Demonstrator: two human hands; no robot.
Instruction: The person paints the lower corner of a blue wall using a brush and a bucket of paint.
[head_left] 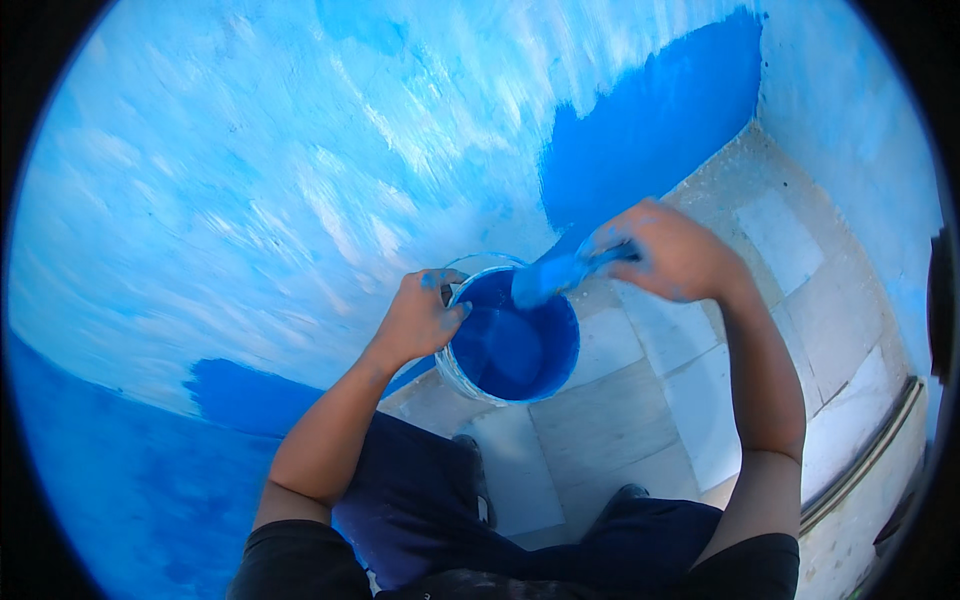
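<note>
A white bucket (458, 382) with blue paint (508, 352) in it is in front of me, close to the wall. My left hand (420, 315) is closed on the bucket's left rim, its fingers smeared with blue. Held in my right hand (672, 250) is a paintbrush (548, 279), its handle coated in blue paint. The brush's bristles hang over the bucket's upper right rim, slightly blurred; whether they touch the rim I cannot tell. A thin wire handle loops behind the bucket's far side.
The wall (250, 190) ahead is streaky light blue, with a solid dark blue patch (665, 120) low at right and more dark blue at lower left. Pale floor tiles (620, 430) lie below. My shoes stand near the bucket. A ledge with a dark groove (865, 455) runs at right.
</note>
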